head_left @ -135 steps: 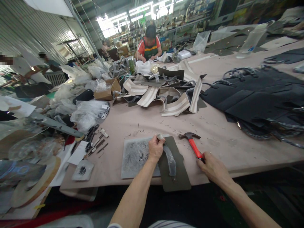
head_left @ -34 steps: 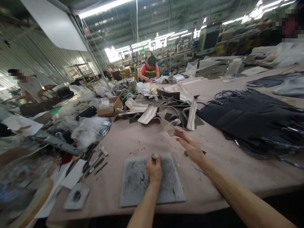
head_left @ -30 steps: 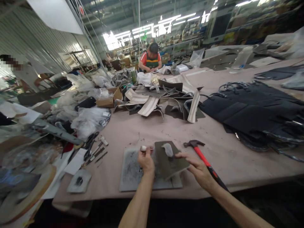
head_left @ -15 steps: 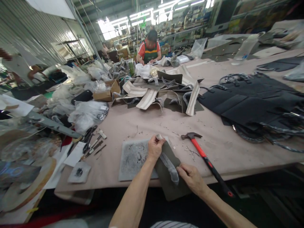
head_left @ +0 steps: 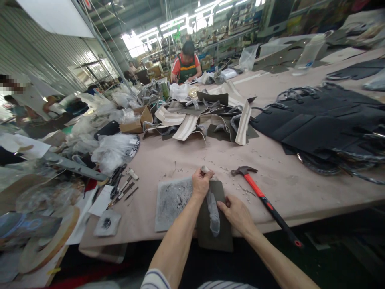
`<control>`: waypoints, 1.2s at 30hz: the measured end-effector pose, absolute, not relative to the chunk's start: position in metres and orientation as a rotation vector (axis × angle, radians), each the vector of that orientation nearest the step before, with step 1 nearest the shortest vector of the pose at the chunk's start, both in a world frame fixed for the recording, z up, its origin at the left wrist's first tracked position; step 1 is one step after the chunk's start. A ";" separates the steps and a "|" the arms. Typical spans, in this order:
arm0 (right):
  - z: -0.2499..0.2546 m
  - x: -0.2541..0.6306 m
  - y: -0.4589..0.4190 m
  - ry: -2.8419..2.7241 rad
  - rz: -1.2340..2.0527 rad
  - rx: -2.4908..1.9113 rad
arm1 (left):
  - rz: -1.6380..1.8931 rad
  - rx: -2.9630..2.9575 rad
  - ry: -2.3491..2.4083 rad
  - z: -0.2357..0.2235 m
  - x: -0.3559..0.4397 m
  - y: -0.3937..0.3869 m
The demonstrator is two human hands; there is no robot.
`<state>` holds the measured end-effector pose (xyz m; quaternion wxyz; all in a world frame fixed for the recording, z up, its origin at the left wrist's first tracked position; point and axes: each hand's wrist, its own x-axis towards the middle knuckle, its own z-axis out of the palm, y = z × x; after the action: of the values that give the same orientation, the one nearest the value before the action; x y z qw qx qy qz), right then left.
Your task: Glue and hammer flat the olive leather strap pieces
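Observation:
In the head view, a dark olive panel [head_left: 221, 239] lies at the table's front edge, its lower end jutting past it. A strap sleeved in clear plastic [head_left: 214, 218] runs down its face. My left hand [head_left: 201, 184] is closed at the panel's top, with a small whitish piece [head_left: 205, 169] showing above the fingers; I cannot tell whether it is the strap's end. My right hand [head_left: 239, 214] grips the panel's right edge, thumb on the face side. Under my left forearm is a grey, marked board [head_left: 173, 200].
A claw hammer [head_left: 255, 184] with a red and black handle lies right. Thin tools [head_left: 124, 188] and a small pad [head_left: 107, 223] are left. Panels with straps [head_left: 188, 124] are piled ahead, black pieces [head_left: 325, 120] at right. A co-worker [head_left: 186, 66] sits across the table [head_left: 156, 160].
The panel has turned more upright in view, its lower end swinging left. Both hands stay on it, my right hand slightly higher. The camera view has shifted a little.

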<state>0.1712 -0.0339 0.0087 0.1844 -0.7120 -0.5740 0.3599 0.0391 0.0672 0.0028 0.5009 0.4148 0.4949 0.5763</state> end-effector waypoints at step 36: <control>0.008 0.272 -0.033 -1.938 0.139 -2.331 | 1.134 1.313 1.211 0.003 -0.005 0.036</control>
<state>0.2721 -0.0332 0.0083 0.0535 -0.7669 -0.6379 0.0458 -0.0046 0.0360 0.0034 0.4909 0.5407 0.4986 0.4670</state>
